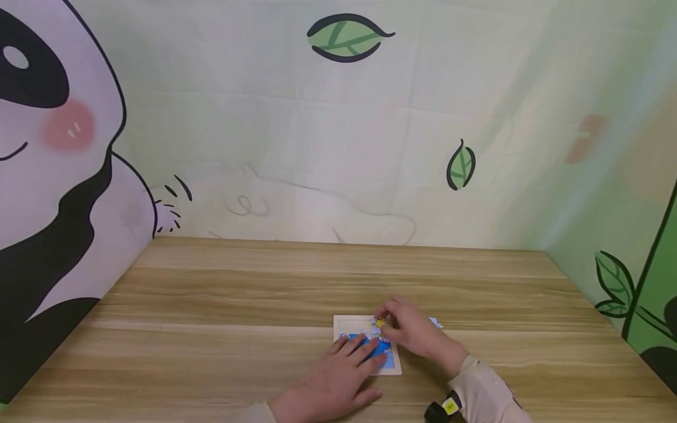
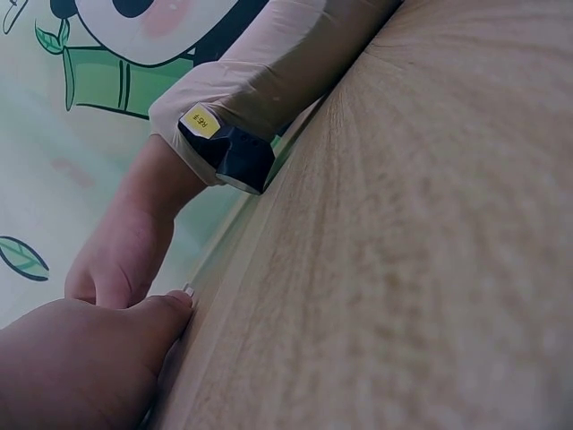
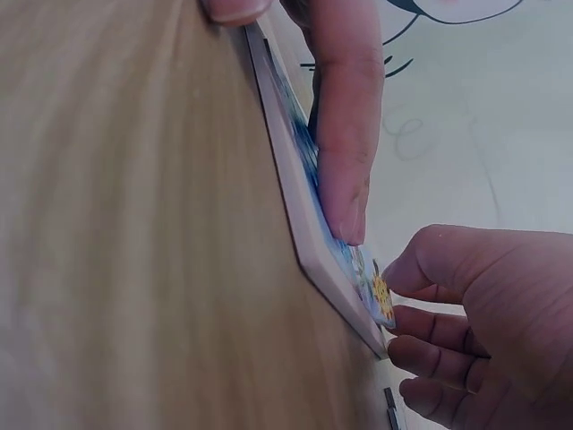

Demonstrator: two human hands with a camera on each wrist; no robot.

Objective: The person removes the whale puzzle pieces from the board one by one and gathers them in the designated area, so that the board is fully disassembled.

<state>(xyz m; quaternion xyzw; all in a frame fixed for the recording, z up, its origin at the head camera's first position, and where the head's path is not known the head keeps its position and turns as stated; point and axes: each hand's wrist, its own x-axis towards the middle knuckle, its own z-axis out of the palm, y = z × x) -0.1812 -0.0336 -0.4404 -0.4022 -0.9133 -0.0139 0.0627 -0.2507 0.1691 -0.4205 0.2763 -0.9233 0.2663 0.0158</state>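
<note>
A small picture puzzle in a pale frame (image 1: 398, 363) lies on the table, its blue picture partly covered by both hands. My left hand (image 1: 338, 376) rests on it with fingers spread and straight, the fingertips pressing the blue part. At the frame's upper right, my right hand (image 1: 415, 330) pinches a puzzle piece (image 1: 379, 323) with a yellow, sun-like shape on it. The right wrist view shows this piece (image 3: 383, 296) between thumb and fingers, at the end of the board. In the left wrist view, the left hand (image 2: 81, 367) hides the puzzle's picture.
Behind the right hand, a light-blue piece (image 1: 436, 322) partly shows on the wood-grain table (image 1: 211, 329). A dark band with a yellow label (image 1: 449, 406) sits at the right wrist. Walls printed with a panda (image 1: 79, 170) and leaves border the table's back and sides.
</note>
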